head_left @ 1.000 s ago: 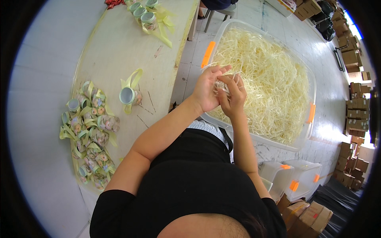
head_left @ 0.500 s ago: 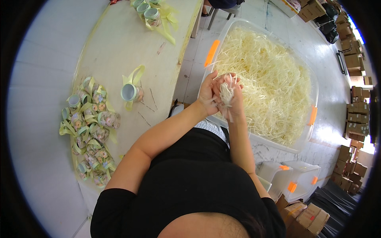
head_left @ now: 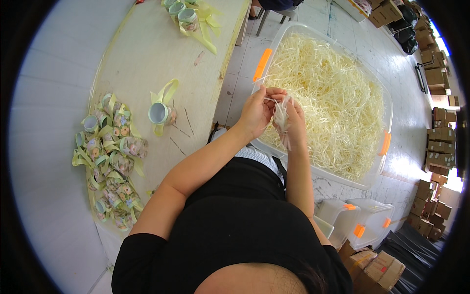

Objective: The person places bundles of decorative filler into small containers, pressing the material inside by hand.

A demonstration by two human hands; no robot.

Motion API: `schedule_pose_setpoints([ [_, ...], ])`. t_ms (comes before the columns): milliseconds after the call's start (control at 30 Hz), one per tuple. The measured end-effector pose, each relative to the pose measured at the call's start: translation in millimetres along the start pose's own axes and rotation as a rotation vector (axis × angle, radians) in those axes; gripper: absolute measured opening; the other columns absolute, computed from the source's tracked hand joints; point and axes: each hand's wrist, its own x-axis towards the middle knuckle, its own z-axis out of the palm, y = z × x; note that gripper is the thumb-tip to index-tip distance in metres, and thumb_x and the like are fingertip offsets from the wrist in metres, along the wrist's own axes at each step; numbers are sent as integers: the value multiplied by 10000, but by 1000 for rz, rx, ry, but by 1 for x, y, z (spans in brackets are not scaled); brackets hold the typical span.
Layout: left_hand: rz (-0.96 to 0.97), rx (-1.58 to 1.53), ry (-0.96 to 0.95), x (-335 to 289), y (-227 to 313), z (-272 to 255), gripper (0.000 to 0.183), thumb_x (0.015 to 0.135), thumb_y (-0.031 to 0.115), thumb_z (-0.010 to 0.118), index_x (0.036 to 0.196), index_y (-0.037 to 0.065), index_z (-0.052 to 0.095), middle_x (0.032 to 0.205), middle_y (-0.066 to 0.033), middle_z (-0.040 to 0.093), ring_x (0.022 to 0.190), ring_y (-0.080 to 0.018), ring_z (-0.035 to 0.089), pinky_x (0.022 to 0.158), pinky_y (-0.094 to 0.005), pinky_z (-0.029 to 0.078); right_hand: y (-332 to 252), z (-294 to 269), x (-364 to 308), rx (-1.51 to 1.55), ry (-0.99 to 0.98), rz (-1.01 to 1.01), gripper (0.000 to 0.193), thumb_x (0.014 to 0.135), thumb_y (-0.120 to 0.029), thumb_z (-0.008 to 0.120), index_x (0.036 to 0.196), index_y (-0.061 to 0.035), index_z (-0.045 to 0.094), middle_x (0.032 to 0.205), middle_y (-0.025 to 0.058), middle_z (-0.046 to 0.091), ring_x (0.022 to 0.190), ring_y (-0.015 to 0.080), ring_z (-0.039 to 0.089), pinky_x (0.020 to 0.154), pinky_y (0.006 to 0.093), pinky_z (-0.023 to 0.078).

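Note:
A small wad of pale shredded paper [head_left: 280, 116] sits in my right hand [head_left: 295, 125], whose fingers curl round it. My left hand [head_left: 255, 111] is beside it, with fingertips pinched on loose strands at the wad's upper edge. Both hands are over the near left rim of a big clear plastic bin [head_left: 320, 172], heaped with cream paper shreds [head_left: 333, 108]. On the table to the left, a small floral cup [head_left: 158, 113] with a pale green inside and a yellow ribbon lies tipped, its mouth facing up toward me.
Many similar ribboned cups [head_left: 117, 159] are piled at the table's left edge, and several more [head_left: 188, 17] lie at its far end. Lidded clear boxes [head_left: 369, 220] and cartons [head_left: 382, 272] stand at lower right. Part of another person [head_left: 276, 4] shows beside a stool at the top.
My hands have drawn slightly apart. The left fingers have shifted from cupping near the wad to pinching strands at its top; the right hand has moved a little right with the wad.

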Motion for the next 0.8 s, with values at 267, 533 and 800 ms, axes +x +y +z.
schedule_pose_setpoints([
  [267,-119,25,1,-14,-7,28,428,974,370,338,1297,107,433,1210,-56,518,1093,-144,511,947,-285,407,24,11,11,-1025,351,-808,154,812,-77,527,949,-32,581,1076,188,497,1044,328,465,857,397,364],
  [533,-177,-69,59,0,9,12,270,952,341,402,1040,111,513,966,-75,560,833,-177,576,716,-297,500,0,13,0,-1107,6,-855,472,695,-138,587,1161,-84,536,1282,184,411,1237,363,344,986,471,278],
  [800,-332,29,-35,1,26,4,187,907,188,472,1038,66,526,891,-79,576,807,-153,580,679,-270,511,-21,19,-21,-1186,-169,-1392,457,729,-333,634,1099,-65,607,1205,166,503,1155,336,468,975,457,332],
])
